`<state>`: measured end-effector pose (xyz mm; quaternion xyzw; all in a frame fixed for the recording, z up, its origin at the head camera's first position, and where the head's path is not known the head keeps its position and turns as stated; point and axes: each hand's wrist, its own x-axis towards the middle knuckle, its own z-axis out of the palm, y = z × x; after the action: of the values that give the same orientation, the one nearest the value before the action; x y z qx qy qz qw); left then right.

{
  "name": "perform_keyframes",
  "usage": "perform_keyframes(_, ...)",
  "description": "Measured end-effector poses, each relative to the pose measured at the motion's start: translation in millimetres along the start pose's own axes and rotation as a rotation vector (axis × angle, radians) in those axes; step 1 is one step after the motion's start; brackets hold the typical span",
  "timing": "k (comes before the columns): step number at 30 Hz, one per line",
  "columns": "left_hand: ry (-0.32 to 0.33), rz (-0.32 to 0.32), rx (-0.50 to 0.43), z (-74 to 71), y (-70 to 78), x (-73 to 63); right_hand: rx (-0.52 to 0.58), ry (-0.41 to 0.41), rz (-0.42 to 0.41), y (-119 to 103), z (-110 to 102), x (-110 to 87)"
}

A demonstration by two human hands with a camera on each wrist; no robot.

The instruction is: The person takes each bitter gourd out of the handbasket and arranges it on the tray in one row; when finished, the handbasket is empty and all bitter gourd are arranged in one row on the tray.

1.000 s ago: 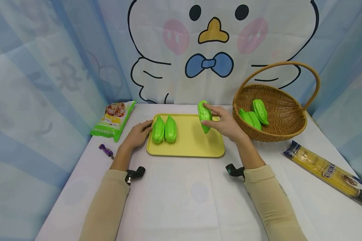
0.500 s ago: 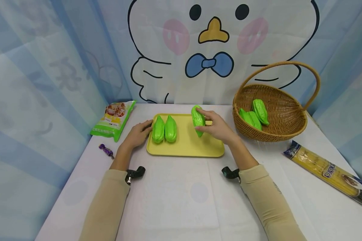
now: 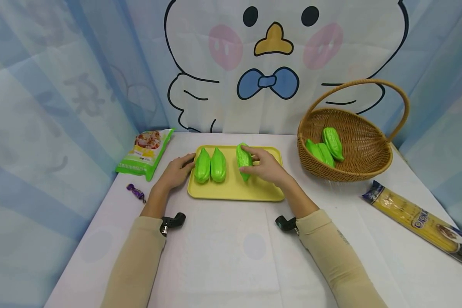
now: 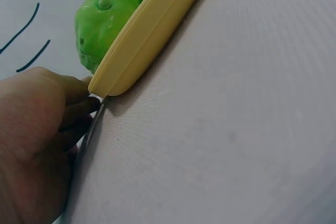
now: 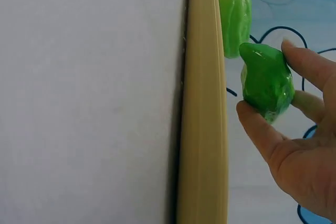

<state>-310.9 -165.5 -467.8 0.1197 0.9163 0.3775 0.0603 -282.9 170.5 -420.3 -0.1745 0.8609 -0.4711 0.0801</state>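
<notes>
My right hand (image 3: 267, 166) holds a glossy green ribbed gourd, like a bitter melon (image 3: 243, 160), between thumb and fingers over the right half of the yellow tray (image 3: 231, 195). In the right wrist view, the thumb and fingertips grip its sides, and its pointed end (image 5: 265, 74) faces the camera. Whether it touches the tray cannot be seen. Two similar bitter melons (image 3: 217, 166) lie side by side on the tray's left part. My left hand (image 3: 175, 172) touches the tray's left edge with its fingers; the left wrist view shows them at the tray's corner (image 4: 107, 85).
At the back right a wicker basket (image 3: 369, 164) with a tall handle contains several more green melons (image 3: 332, 143). A long yellow pasta packet (image 3: 416, 218) lies in front of it. On the left are a green-and-white food bag (image 3: 142, 154) and a purple wrapped candy (image 3: 136, 192).
My right hand has carried the bitter melon leftward and lower over the tray, closer to the two lying there. My left hand has stayed at the tray's left edge.
</notes>
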Motion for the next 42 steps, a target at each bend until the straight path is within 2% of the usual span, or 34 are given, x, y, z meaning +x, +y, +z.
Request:
perform_keyframes(10,0.007,0.006,-0.001,0.8,-2.3,0.8,-0.043,-0.048,0.046,-1,13,11.1)
perform_keyframes(18,0.009,0.007,-0.017,1.2,-1.3,0.1,-0.022,-0.106,0.048,-3,17,11.9)
perform_keyframes(29,0.014,0.006,-0.021,2.2,-2.2,0.2,0.055,-0.104,0.074,3,21,16.0)
perform_keyframes(42,0.012,-0.002,-0.02,1.6,-1.7,0.4,0.047,-0.094,0.102,3,25,15.9)
